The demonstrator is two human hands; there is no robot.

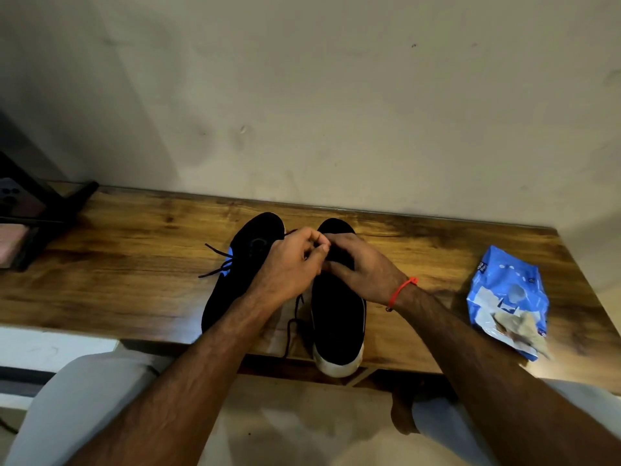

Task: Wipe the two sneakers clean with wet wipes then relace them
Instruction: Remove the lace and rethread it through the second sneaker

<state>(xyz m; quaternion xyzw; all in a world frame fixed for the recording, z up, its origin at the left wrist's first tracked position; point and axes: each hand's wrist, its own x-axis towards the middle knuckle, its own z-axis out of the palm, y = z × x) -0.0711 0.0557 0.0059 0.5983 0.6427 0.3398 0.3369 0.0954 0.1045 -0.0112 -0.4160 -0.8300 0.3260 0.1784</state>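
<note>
Your two hands [322, 264] hide the lace holes of the right sneaker [337, 314]; whether your fingers [316, 247] pinch a lace, you cannot tell.

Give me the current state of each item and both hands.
Left sneaker: upright on table, laces loose.
Right sneaker: upright, heel overhanging table edge, being laced.
Lace: trailing between sneakers.
Wipes pack: lying flat, crumpled.
Left hand: fingers pinching lace.
Right hand: fingers on lacing.

Two black sneakers [245, 264] [337, 317], one blue wet-wipe pack [509, 297], two hands [289, 267] [361, 270], one red wrist thread [401, 290], one wooden surface [117, 264].
</note>
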